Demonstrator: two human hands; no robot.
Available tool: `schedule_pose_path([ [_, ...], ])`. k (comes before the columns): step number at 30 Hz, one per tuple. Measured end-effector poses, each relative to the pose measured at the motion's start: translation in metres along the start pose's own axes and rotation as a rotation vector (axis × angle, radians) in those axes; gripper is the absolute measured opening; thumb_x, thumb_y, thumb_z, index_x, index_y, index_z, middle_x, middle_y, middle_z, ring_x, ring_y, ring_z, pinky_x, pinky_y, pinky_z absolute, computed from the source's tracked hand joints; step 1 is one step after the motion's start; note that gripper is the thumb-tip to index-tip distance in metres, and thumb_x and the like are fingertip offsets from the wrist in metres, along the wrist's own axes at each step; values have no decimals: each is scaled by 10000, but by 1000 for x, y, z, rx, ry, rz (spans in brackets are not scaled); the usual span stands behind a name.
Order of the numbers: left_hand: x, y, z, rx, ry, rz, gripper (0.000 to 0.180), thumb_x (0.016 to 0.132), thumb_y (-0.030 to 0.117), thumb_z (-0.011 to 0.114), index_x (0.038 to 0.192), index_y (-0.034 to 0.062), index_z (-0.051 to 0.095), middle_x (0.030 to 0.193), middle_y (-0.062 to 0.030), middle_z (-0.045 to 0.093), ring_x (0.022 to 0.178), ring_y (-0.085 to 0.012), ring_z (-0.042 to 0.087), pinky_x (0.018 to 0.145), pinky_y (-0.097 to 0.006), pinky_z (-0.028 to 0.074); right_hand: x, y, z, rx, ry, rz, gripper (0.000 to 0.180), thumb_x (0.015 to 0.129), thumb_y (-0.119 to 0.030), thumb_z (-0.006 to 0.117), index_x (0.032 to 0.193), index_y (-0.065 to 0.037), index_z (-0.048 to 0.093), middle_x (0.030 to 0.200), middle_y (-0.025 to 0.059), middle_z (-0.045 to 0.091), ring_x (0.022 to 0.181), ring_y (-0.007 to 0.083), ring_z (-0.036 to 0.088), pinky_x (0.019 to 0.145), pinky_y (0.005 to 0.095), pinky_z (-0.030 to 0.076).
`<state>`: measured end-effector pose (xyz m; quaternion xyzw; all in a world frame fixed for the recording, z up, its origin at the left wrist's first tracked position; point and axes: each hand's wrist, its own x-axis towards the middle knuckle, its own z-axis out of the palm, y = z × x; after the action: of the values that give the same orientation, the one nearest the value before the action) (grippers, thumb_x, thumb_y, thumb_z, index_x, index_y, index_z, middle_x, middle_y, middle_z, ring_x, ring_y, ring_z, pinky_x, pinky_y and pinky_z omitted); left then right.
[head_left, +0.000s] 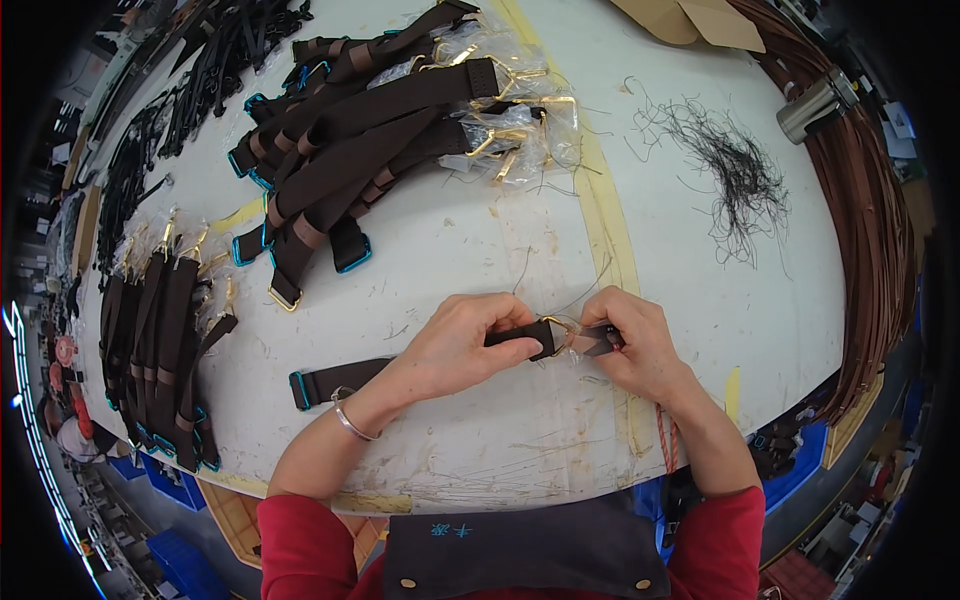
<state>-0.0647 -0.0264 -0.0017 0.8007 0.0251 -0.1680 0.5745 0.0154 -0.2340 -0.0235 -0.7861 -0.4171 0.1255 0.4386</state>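
Work appears partway on one dark strap (pixel 541 337), its gold-fitted end pinched over the bench (pixel 450 240) in the left hand (pixel 460 345), the right hand (pixel 637 345) curled round apparent snips (pixel 600 343), other straps (pixel 375 120) heaped beyond.

Right hand (pixel 640 345) has it easy: bare counter (pixel 755 315) opens out beside it, up to the black thread tangle (pixel 742 180). Further right, the brown strip bundle (pixel 865 230) and a metal cylinder (pixel 810 108) kinda wall off the edge. Decent lane up the yellow tape (pixel 604 210) too. Left hand (pixel 460 350) is tighter tbh: big strap pile (pixel 400 102) ahead, strap end (pixel 340 384) poking out past the forearm, smaller strap bundle (pixel 178 320) beyond that.
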Motion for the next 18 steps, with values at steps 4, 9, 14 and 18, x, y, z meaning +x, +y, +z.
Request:
schedule_pose_path([
  [4, 1, -2, 0, -41, -4, -15, 92, 814, 62, 592, 834, -20, 628, 650, 16, 571, 571, -28, 441, 503, -202, 363, 1, -5, -1, 68, -3, 31, 216, 653, 12, 666, 792, -39, 510, 685, 71, 538, 581, 206, 541, 513, 288, 411],
  [9, 1, -8, -4, -108, -42, -8, 99, 817, 56, 577, 853, -16, 634, 685, 17, 588, 606, -23, 454, 542, -193, 376, 1, -7, -2, 172, -31, 155, 202, 682, -20, 684, 798, -30, 519, 678, 58, 559, 577, 150, 530, 521, 263, 408],
  [14, 1, -12, -7, -270, -103, -30, 118, 797, 20, 552, 876, -21, 629, 726, 19, 596, 638, -23, 468, 575, -186, 380, 1, -8, -2, 218, -32, 211, 187, 713, -44, 689, 801, -26, 525, 663, 48, 551, 578, 111, 500, 521, 242, 395],
  [18, 0, -11, -9, -283, -133, -38, 126, 778, 7, 548, 876, -15, 623, 723, 28, 587, 641, -19, 464, 572, -184, 372, 1, -8, -2, 232, -23, 201, 193, 710, -46, 693, 799, -26, 523, 656, 43, 540, 571, 108, 487, 516, 237, 386],
])
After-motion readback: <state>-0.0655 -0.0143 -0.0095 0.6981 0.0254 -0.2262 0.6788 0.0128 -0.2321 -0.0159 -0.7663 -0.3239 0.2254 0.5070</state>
